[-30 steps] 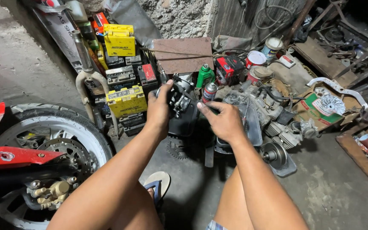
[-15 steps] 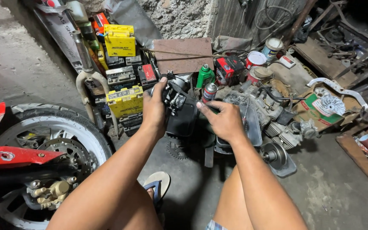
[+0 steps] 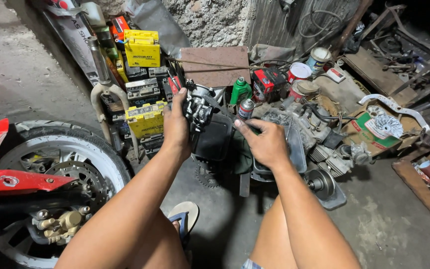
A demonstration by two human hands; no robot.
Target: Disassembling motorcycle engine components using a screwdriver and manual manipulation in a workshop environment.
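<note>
Grimy concrete floor (image 3: 384,224) against a rough plastered wall, parts piled all over. Using the grey metal engine block (image 3: 314,134) as the landmark: just left of it sits a black plastic tray (image 3: 212,142), can't tell what's inside. Behind the engine there's a round white-and-red tin (image 3: 299,72) and a green plastic bottle (image 3: 240,91), both capped, plus a small spray can (image 3: 246,108) near the bottle. Further left, stacked yellow and black batteries (image 3: 143,89). Left hand (image 3: 176,127) is clamped around a small grey metal carburetor (image 3: 198,105), held up above the tray. Right hand (image 3: 265,143) is half curled, fingers loose, resting at the engine's left edge; can't tell if it's pinching anything. Red motorbike wheel (image 3: 51,174) far left.
</note>
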